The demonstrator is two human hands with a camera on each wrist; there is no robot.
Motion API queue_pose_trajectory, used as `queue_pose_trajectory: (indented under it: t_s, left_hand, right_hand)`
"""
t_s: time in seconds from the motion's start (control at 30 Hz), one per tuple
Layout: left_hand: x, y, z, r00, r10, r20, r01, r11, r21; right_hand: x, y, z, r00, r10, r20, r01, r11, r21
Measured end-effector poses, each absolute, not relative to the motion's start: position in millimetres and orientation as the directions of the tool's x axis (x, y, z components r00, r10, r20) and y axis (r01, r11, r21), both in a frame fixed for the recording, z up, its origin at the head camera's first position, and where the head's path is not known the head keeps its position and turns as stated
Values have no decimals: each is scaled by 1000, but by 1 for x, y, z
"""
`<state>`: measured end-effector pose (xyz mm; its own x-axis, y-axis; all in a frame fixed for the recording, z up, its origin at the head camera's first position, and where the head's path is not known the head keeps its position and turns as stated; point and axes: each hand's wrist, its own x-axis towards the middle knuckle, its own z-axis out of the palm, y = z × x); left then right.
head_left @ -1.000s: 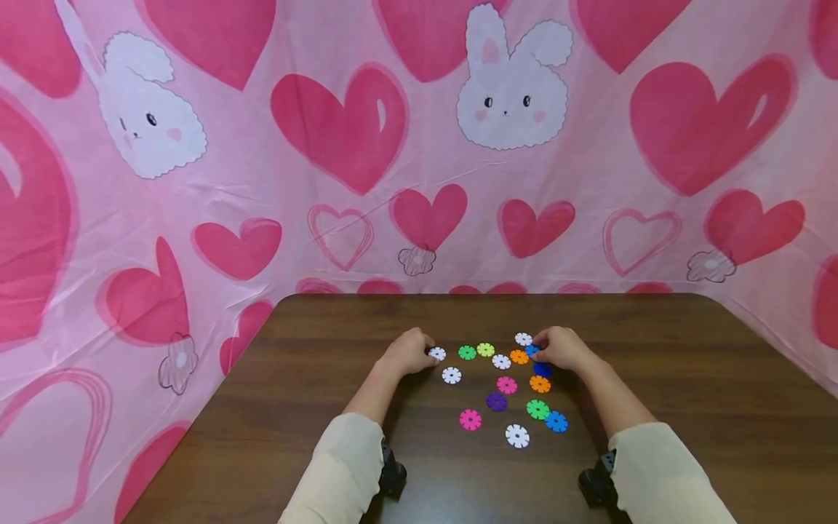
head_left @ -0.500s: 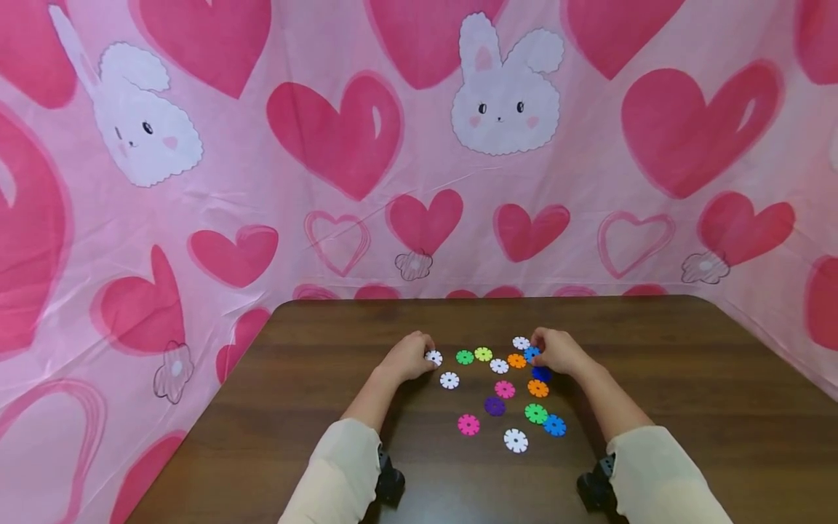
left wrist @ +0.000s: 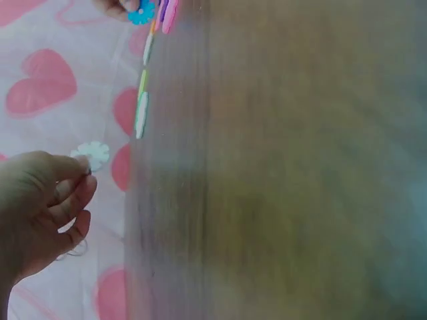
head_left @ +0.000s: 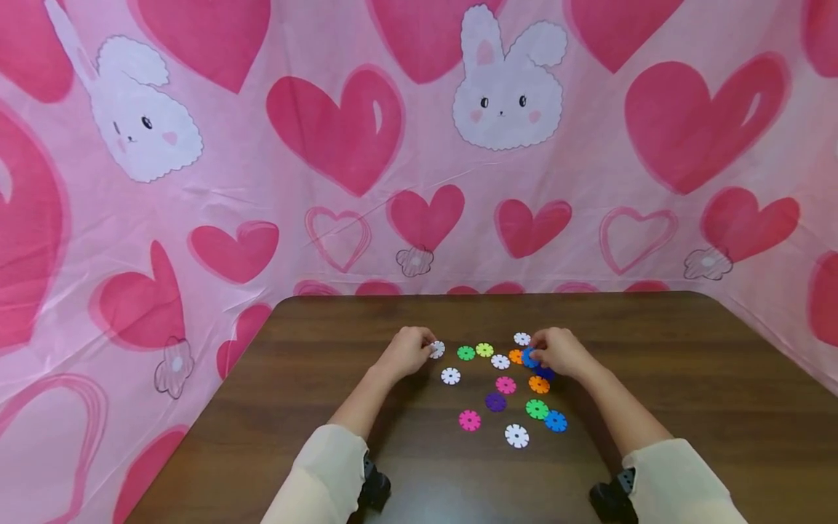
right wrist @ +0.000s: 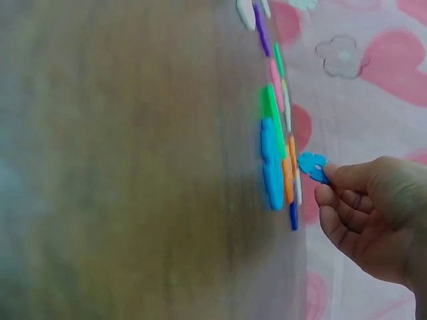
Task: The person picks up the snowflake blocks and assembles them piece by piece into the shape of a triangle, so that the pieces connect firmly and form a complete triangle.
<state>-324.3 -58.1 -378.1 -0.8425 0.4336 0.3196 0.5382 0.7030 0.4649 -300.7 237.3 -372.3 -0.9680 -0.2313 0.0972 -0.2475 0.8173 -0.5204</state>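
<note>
My left hand [head_left: 407,351] pinches a white notched plastic disc [left wrist: 95,155] between thumb and fingers, and the disc stands up clear of the table in the left wrist view. On the other side my right hand [head_left: 561,351] pinches a light blue notched disc [right wrist: 312,167], raised off the table too. Below that hand lies a dark blue disc [head_left: 545,372], partly covered. An orange disc [head_left: 516,356] is just left of the light blue one, and a white disc [head_left: 521,339] lies behind it. Nearest my left hand on the table is another white disc [head_left: 450,376].
More flat discs lie between the hands: green [head_left: 465,353], yellow [head_left: 484,350], pink [head_left: 505,385], purple [head_left: 495,402] and several others. A green disc [head_left: 537,409] touches a blue one [head_left: 556,421]. Behind the brown wooden table [head_left: 314,451] hangs a pink heart-patterned cloth [head_left: 419,167].
Both hands have lifted their discs off the table: the white one in the left, the light blue one in the right. The other discs stay in place.
</note>
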Motion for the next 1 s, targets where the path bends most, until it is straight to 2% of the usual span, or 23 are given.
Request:
queue_pose_trajectory:
  t_s: [0.23,0.43,0.67,0.8,1.0]
  left_hand:
    - [-308,-53,-366,-822,459,337,569,636,521]
    - [-286,-47,-356,-779,520,350,624,588,515]
    - [-262,-41,-346,-756,527,389,651,537,537]
    - [-249,-39,-339,-756,510,410,650,513,562]
    - [-238,-38,-335,-744,502,441,664,481,572]
  right_hand:
    - [-288,222,-367,-944,-281,176,-330,758,-562]
    - [-274,206,-360,-940,-281,193,-333,634,-698]
    - [-254,191,-351,-952,-275,137,-248,423,-872]
    - [-243,185,-346,-958,-280,61,-134,251,-959]
    - [-232,181,-344,-942,-337,3,-41,105,-994]
